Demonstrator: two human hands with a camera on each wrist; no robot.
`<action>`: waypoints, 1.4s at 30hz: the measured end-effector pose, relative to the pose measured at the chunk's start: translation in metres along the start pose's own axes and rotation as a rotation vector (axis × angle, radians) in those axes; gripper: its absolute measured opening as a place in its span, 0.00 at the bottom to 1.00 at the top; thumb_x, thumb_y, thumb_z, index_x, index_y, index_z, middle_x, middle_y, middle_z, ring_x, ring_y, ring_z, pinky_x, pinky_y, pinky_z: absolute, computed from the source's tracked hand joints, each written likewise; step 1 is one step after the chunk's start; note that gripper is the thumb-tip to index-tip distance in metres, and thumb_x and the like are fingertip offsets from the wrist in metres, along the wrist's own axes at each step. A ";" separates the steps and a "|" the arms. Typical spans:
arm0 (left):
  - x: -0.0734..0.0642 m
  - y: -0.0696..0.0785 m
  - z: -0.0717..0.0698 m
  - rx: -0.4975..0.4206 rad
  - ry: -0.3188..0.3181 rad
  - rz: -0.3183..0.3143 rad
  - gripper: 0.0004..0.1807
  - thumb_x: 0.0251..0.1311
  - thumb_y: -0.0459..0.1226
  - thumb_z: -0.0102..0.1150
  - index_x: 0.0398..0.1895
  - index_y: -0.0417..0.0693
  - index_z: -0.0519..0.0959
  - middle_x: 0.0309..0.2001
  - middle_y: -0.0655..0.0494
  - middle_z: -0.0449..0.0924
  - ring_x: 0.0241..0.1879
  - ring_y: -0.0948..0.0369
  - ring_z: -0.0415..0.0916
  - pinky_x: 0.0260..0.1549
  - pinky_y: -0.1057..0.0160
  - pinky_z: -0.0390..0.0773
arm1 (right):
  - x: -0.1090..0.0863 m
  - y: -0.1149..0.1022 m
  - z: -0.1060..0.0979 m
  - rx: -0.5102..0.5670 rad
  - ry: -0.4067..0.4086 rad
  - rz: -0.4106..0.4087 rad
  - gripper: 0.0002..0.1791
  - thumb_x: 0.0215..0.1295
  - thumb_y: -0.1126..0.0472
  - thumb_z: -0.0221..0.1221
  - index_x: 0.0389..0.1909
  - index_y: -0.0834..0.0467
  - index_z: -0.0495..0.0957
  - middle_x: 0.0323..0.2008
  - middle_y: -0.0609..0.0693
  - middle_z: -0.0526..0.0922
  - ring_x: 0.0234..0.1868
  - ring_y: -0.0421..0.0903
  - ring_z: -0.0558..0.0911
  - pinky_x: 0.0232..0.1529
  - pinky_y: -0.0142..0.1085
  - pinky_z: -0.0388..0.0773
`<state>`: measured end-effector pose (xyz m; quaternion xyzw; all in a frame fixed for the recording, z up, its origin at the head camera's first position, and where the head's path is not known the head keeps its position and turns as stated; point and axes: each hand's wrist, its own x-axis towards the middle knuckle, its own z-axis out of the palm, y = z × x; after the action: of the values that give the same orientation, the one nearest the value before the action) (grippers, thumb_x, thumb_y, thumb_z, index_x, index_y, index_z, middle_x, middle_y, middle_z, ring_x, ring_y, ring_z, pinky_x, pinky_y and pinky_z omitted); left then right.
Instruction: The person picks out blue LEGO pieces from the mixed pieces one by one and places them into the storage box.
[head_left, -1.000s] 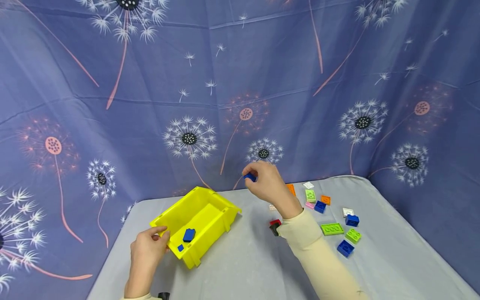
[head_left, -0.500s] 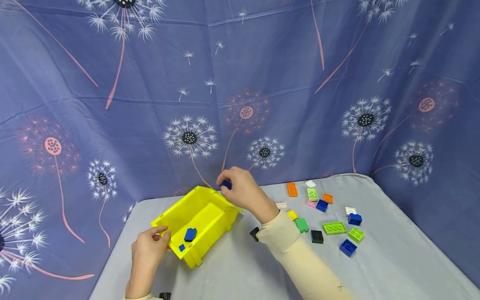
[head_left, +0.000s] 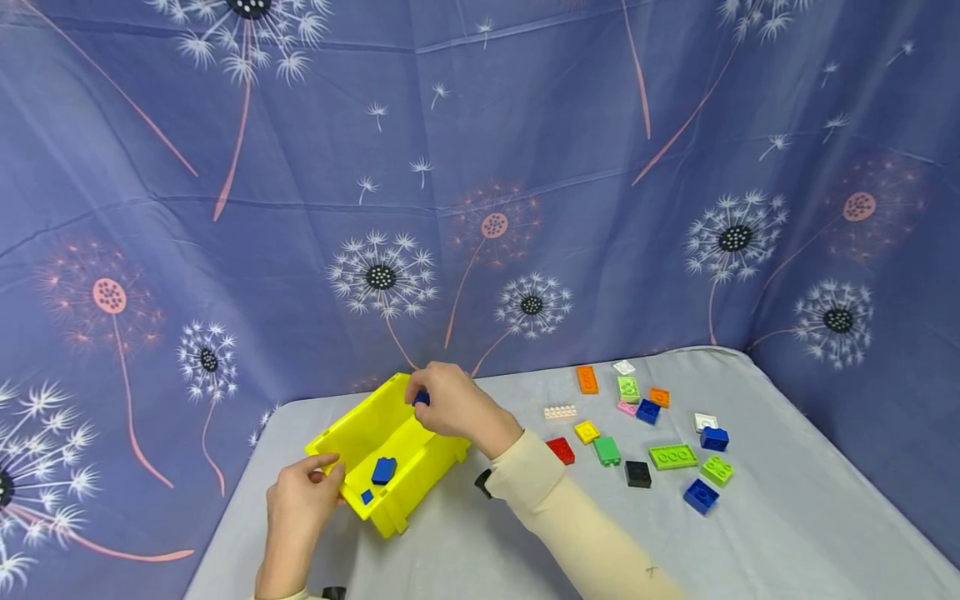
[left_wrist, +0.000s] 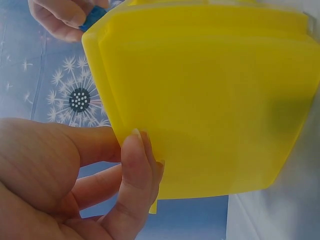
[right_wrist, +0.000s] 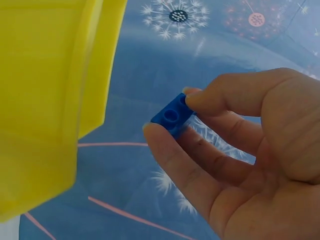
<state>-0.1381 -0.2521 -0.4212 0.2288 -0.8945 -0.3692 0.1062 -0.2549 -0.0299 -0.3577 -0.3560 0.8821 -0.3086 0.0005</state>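
Observation:
A yellow open bin (head_left: 431,475) stands tilted in angle at the table's left side, with a blue brick (head_left: 384,471) and a small blue piece (head_left: 367,497) inside. My left hand (head_left: 303,500) pinches the bin's near-left rim between thumb and fingers; the left wrist view shows this grip on the yellow wall (left_wrist: 210,110). Over the bin's far right part, my right hand (head_left: 457,408) pinches a blue toy brick (right_wrist: 172,115) by its ends between thumb and fingertips. The brick's hollow underside faces the right wrist camera.
Right of the bin lie loose bricks: red (head_left: 561,451), green (head_left: 607,451), black (head_left: 638,474), a long lime one (head_left: 672,457), blue (head_left: 701,496), orange (head_left: 587,380) and several others. A patterned curtain (head_left: 480,167) hangs behind the table (head_left: 495,542).
My right hand has moved left and down with the blue brick, from above the table's middle to over the bin. The left hand keeps its hold on the rim.

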 end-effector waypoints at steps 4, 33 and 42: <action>0.000 0.001 0.000 0.002 0.005 0.011 0.19 0.68 0.39 0.64 0.57 0.37 0.84 0.37 0.43 0.82 0.21 0.62 0.81 0.22 0.62 0.76 | 0.004 -0.002 0.005 -0.002 -0.053 0.018 0.09 0.68 0.66 0.61 0.43 0.52 0.87 0.45 0.47 0.84 0.33 0.41 0.76 0.36 0.30 0.77; -0.001 0.002 0.001 0.006 -0.001 -0.016 0.20 0.68 0.40 0.64 0.58 0.38 0.84 0.39 0.41 0.83 0.20 0.62 0.81 0.22 0.62 0.77 | 0.011 -0.006 0.040 -0.131 -0.210 0.034 0.16 0.62 0.74 0.62 0.42 0.52 0.89 0.45 0.41 0.87 0.39 0.37 0.80 0.44 0.28 0.78; -0.002 0.002 0.001 0.004 -0.001 -0.031 0.20 0.69 0.40 0.64 0.58 0.37 0.84 0.39 0.40 0.83 0.22 0.59 0.82 0.22 0.61 0.78 | 0.011 -0.014 0.040 -0.126 -0.251 0.087 0.16 0.65 0.69 0.64 0.49 0.50 0.89 0.49 0.40 0.87 0.38 0.35 0.79 0.42 0.29 0.80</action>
<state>-0.1377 -0.2497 -0.4200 0.2426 -0.8916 -0.3691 0.0993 -0.2460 -0.0665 -0.3804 -0.3527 0.9073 -0.2051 0.1019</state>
